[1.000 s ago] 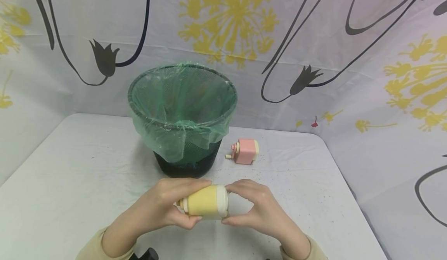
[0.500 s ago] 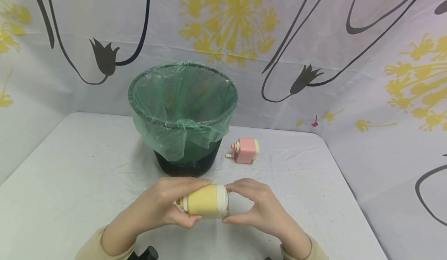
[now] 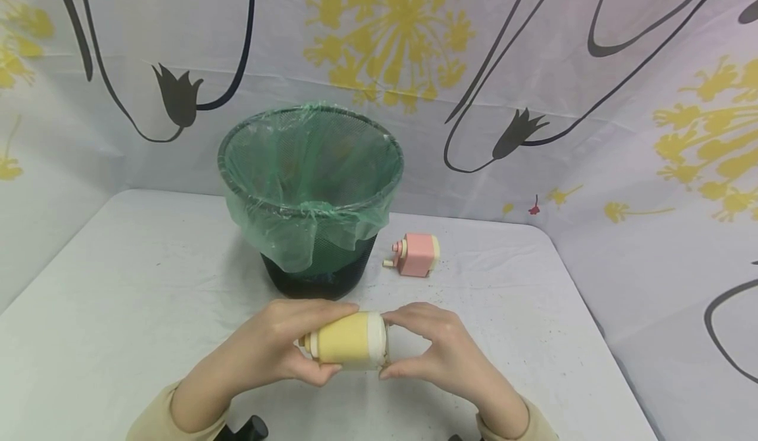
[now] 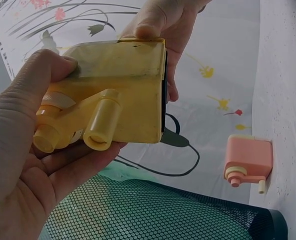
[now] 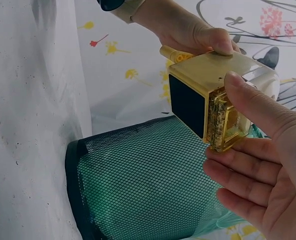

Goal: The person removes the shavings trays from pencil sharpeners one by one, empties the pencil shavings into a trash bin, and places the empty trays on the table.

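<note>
A yellow hand-crank pencil sharpener [image 3: 346, 339] is held level above the table, in front of the bin. My left hand [image 3: 278, 345] grips its body at the crank end, thumb on one side and fingers on the other. The crank handle [image 4: 105, 120] shows in the left wrist view. At the opposite end, my right hand [image 3: 441, 349] pinches a clear shavings drawer [image 5: 230, 122] between thumb and fingers. The drawer sticks partly out of the body, and dark bits show inside it. A black pad [image 5: 187, 106] covers the sharpener's base.
A black mesh bin [image 3: 320, 276] lined with a green plastic bag [image 3: 278, 230] stands just beyond my hands. Right of it sits a pink crank sharpener [image 3: 416, 255]. Small dark specks lie on the white table [image 3: 503, 283]. A patterned cloth [image 3: 403, 66] hangs behind.
My right hand has shifted very slightly to the right, and a little more of the clear drawer shows past the white end of the sharpener. My left hand holds steady.
</note>
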`<action>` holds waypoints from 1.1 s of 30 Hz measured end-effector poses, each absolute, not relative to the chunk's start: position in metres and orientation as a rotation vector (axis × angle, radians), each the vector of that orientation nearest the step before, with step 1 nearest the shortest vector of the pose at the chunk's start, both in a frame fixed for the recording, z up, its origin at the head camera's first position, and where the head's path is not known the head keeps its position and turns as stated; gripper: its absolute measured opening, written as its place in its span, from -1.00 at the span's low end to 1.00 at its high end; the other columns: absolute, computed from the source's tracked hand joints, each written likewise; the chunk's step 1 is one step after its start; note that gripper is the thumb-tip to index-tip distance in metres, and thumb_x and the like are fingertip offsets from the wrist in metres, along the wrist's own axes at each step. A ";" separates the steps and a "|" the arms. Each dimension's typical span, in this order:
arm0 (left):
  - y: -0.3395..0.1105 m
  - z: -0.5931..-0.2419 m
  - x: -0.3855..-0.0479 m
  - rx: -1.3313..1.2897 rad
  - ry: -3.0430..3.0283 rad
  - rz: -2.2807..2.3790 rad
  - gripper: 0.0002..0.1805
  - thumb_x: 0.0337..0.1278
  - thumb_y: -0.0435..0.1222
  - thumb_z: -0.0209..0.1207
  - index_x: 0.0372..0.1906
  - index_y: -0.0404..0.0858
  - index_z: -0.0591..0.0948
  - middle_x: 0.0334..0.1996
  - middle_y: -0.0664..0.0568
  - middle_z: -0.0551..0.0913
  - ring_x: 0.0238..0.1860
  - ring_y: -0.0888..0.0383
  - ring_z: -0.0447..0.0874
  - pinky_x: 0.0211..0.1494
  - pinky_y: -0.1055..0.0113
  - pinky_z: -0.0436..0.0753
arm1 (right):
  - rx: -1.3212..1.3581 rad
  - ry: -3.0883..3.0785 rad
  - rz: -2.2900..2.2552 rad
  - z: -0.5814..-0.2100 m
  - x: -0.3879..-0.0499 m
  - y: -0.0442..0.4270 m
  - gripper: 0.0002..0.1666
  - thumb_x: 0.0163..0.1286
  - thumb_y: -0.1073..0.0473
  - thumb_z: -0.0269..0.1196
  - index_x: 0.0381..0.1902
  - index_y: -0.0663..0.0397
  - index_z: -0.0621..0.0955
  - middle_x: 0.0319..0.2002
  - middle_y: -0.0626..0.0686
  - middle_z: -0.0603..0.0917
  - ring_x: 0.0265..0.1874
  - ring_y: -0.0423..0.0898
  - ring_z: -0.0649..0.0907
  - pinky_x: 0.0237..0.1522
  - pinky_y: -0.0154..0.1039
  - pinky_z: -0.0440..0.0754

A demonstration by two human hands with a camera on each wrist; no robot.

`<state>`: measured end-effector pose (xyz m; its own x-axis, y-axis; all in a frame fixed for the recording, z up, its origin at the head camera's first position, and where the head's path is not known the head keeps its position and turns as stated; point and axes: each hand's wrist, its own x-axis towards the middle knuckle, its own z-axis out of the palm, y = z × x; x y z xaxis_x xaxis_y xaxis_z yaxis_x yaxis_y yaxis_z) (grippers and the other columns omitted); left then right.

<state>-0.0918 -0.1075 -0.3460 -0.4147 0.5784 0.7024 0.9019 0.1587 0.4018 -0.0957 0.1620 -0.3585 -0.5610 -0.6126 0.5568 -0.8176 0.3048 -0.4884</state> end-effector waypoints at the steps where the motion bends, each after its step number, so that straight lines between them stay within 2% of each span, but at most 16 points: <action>1: -0.108 -0.346 -0.092 -1.408 -2.061 -1.144 -0.36 -0.37 -0.37 0.43 0.06 -0.34 0.59 -0.13 0.01 0.69 -0.16 0.23 0.66 -0.08 0.41 0.61 | 1.300 -2.312 1.105 -0.358 -0.096 0.162 -0.27 -0.18 -0.06 0.57 -0.03 0.16 0.65 -0.17 -0.05 0.71 -0.15 -0.15 0.66 -0.05 -0.34 0.56; 17: -0.108 -0.345 -0.092 -1.416 -2.064 -1.145 -0.36 -0.35 -0.37 0.42 0.07 -0.33 0.58 -0.12 0.01 0.68 -0.17 0.24 0.65 -0.09 0.41 0.61 | 1.313 -2.284 1.044 -0.356 -0.095 0.163 -0.25 -0.19 -0.03 0.57 -0.02 0.19 0.65 -0.16 0.00 0.72 -0.17 -0.10 0.67 -0.05 -0.30 0.57; 33: -0.109 -0.345 -0.093 -1.418 -2.071 -1.124 -0.36 -0.34 -0.36 0.41 0.08 -0.32 0.57 -0.13 0.03 0.68 -0.18 0.26 0.64 -0.10 0.43 0.60 | 1.276 -2.343 1.063 -0.355 -0.096 0.164 -0.27 -0.19 -0.06 0.57 -0.03 0.14 0.67 -0.15 -0.06 0.71 -0.14 -0.15 0.66 -0.03 -0.32 0.56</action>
